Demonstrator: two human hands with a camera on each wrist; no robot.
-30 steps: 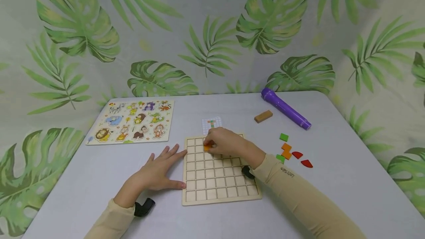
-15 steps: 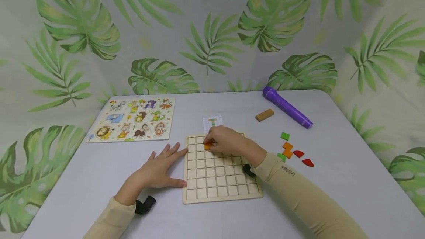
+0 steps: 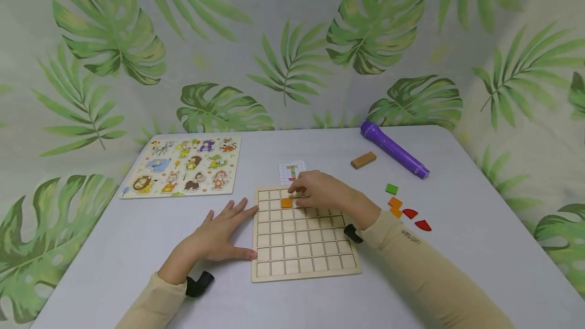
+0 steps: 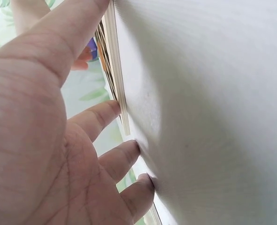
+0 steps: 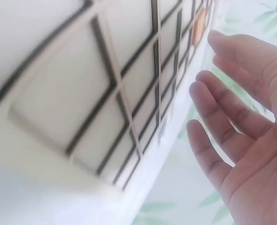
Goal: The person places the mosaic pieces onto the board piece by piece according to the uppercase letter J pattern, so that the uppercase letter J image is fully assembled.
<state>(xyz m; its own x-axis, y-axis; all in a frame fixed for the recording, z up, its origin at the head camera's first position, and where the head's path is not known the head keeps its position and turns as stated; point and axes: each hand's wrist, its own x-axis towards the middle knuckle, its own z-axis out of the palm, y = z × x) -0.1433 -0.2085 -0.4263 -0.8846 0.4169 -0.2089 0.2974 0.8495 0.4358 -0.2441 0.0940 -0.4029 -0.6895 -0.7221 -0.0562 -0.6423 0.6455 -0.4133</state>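
A wooden grid board (image 3: 306,253) lies in the middle of the table, and an orange square tile (image 3: 286,202) sits in a cell of its second row from the top. My right hand (image 3: 322,192) hovers over the board just right of that tile. In the right wrist view its fingers are loosely bent and hold nothing, with the orange tile (image 5: 198,27) apart from them. My left hand (image 3: 217,237) lies spread at the board's left side, index fingertip and thumb at the edge. The left wrist view shows those fingers (image 4: 98,117) against the board's side.
Behind the board lies a small pattern card (image 3: 287,170), partly covered by my right hand. To the right are a green tile (image 3: 391,188), orange tiles (image 3: 395,202), red quarter-round pieces (image 3: 423,225), a wooden block (image 3: 363,160) and a purple microphone (image 3: 395,150). An animal puzzle (image 3: 183,166) lies back left.
My right hand has let go of the orange tile and moved a little to the right, so the tile shows fully in its cell. The left hand stays at the board's edge.
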